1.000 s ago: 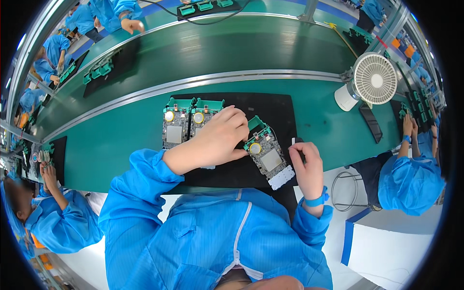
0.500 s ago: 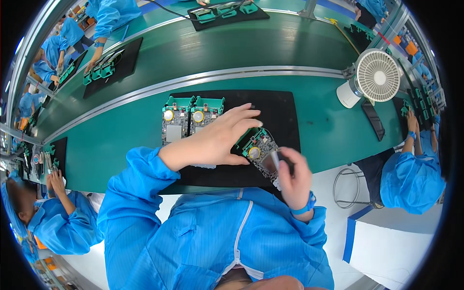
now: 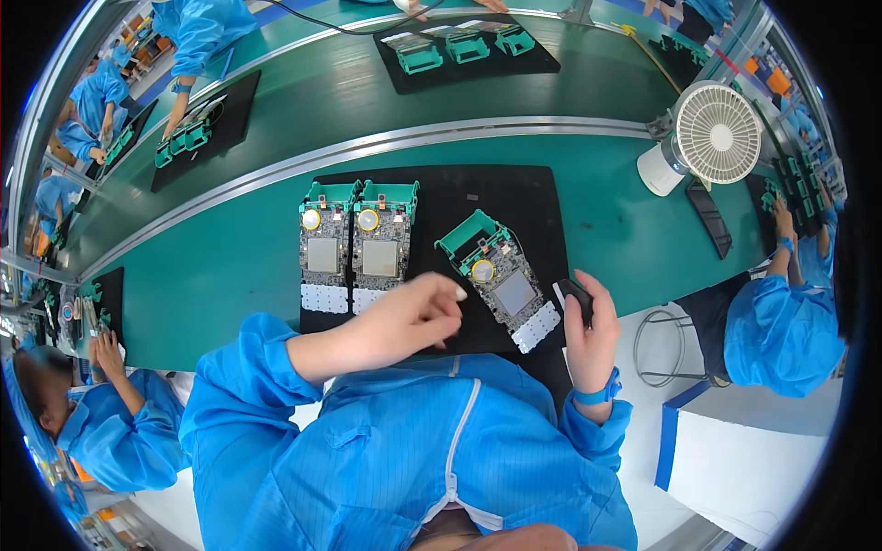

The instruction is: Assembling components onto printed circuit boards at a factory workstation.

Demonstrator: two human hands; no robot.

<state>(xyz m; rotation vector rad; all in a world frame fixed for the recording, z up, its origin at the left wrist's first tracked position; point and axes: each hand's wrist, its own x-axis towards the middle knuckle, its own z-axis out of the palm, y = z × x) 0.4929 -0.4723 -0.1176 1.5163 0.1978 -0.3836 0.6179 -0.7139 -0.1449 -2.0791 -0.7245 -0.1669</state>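
My right hand is closed round a small black block-like tool with a pale flat edge; its exact kind does not show. Just left of it, a circuit board in a green plastic holder lies tilted on the black mat. It carries a round yellow-rimmed part, a square silver plate and a white perforated strip. My left hand hovers by the mat's near side, slightly blurred, fingers loosely bent and apart, nothing seen in them. It partly covers the second board; another board stands upright beside that one.
A white fan and a dark phone are at the right of the table. Beyond a metal rail, a conveyor bears black mats with green holders. Co-workers in blue sit at left and right.
My left hand has drawn back toward me, off the tilted board. My right hand has moved right with the black tool, away from that board's silver plate. A mat on the conveyor has shifted right.
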